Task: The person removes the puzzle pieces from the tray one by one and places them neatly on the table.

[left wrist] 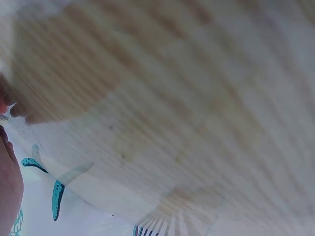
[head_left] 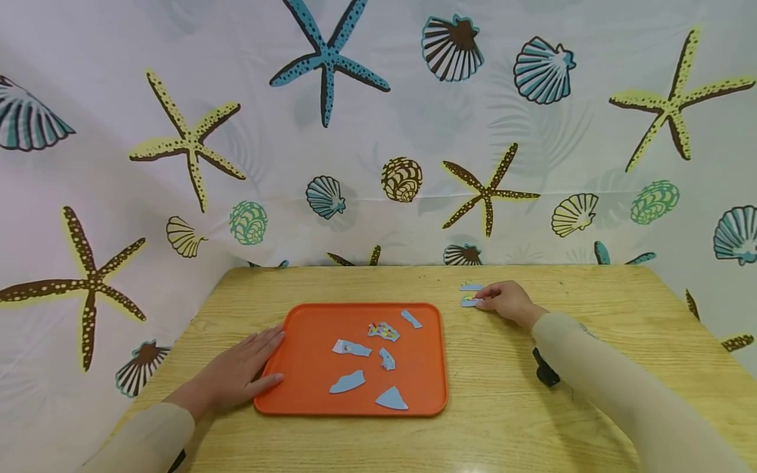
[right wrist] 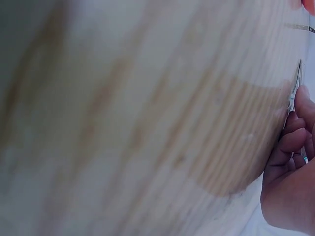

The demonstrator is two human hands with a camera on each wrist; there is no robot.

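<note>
An orange tray (head_left: 296, 335) lies on the table with several flat, irregular light blue pieces on it. One piece (head_left: 388, 332) has multicoloured spots, and another (head_left: 356, 349) is white at one end. My left hand (head_left: 239, 369) rests on the tray's left rim, fingers extended. Right of the tray, my right hand (head_left: 510, 302) pinches a light blue piece (head_left: 469, 303) with yellow and red marks, at the table surface. Just behind it lies a light blue strip (head_left: 470, 287). In the right wrist view, the thumb and curled fingers of my right hand (right wrist: 293, 157) hold the thin piece's edge (right wrist: 298, 81).
The wooden table (head_left: 503, 407) extends to both sides of the tray. A white cloth (head_left: 367, 144) printed with starfish and shells hangs behind the table and along its sides. Table grain fills most of both wrist views.
</note>
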